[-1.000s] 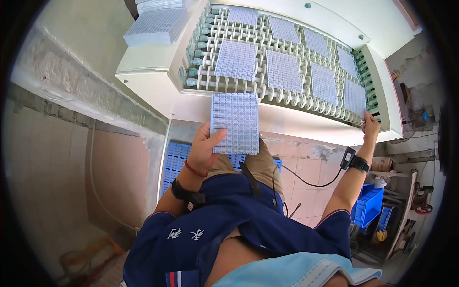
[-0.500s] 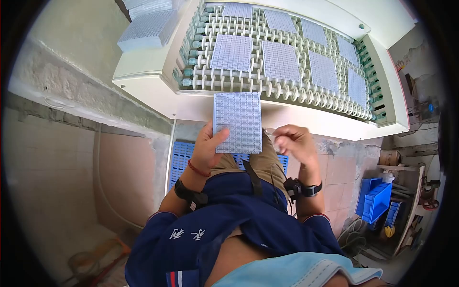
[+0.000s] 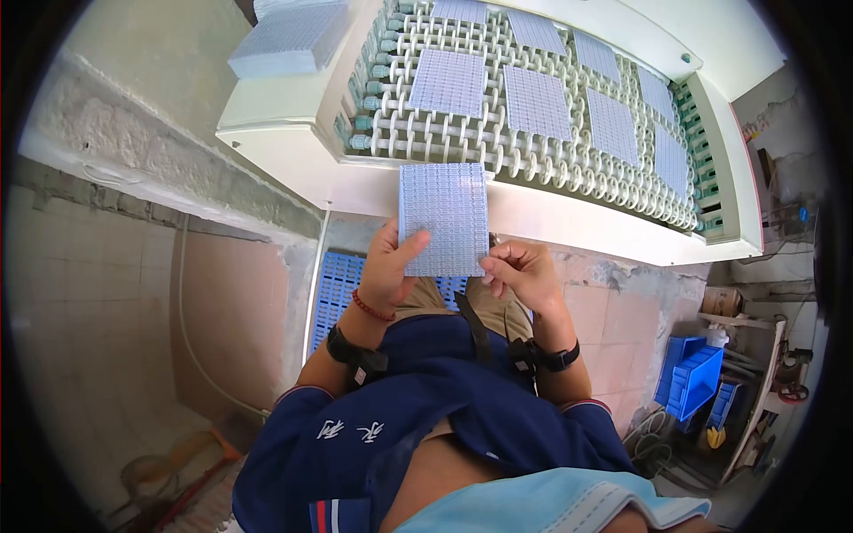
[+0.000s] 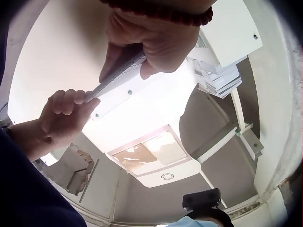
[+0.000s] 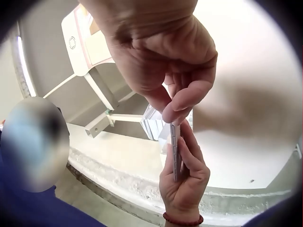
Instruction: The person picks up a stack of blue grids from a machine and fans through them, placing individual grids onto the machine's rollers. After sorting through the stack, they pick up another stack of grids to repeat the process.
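Note:
A thin stack of pale blue, grid-patterned panels [image 3: 447, 213] is gripped at its left edge by the left hand [image 3: 387, 266], thumb on top and fingers beneath. At the lower right corner the right hand [image 3: 526, 277] pinches the stack's edge between thumb and fingers. In the right wrist view the panels [image 5: 175, 153] appear edge-on, the right hand [image 5: 165, 61] at one end and the left hand [image 5: 185, 182] at the other. The left wrist view shows the left hand [image 4: 147, 40] and right hand [image 4: 66, 116] holding the thin panels [image 4: 116, 74].
Beyond the hands, a white machine [image 3: 569, 218] has rows of ringed rollers [image 3: 426, 147] carrying several similar panels [image 3: 538, 102]. A thicker panel stack [image 3: 289, 40] lies on its left end. Blue crates [image 3: 695, 382] stand at the right, beside a shelf.
The right hand has come back from the machine's right end to the held stack and now pinches its corner. The panels on the rollers have shifted slightly away.

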{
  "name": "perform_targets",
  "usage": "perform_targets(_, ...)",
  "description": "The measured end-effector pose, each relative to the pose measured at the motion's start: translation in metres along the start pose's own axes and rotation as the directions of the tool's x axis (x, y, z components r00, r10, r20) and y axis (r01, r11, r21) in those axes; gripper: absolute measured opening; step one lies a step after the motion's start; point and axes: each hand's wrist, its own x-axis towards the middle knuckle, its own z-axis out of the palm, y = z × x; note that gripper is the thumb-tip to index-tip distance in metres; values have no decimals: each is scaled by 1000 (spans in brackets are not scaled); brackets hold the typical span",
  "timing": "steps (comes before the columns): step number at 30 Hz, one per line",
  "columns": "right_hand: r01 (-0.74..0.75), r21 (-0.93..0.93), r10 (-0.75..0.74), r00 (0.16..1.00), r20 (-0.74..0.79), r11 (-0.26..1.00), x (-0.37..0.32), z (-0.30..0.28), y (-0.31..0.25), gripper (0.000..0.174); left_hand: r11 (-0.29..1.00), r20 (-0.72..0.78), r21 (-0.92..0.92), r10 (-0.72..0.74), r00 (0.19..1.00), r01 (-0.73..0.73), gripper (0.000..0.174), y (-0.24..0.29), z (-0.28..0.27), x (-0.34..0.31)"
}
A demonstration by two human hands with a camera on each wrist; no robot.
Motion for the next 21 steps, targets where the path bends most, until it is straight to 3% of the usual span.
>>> perform_targets(16, 31, -15, -32, 999, -24, 999, 1, 4, 2, 14, 1000, -10, -18, 10, 1000, -10, 28, 3, 2, -1)
perform_targets(19, 51, -42, -54, 997, -62, 998, -2, 2, 5, 13, 1000, -10, -26, 7, 1000, -7, 29, 1, 0, -4)
perform_targets(21, 63, 42, -55, 985, -163, 997, -4, -6, 1, 11, 1000, 6, -29, 12, 1000, -12, 29, 3, -1, -2)
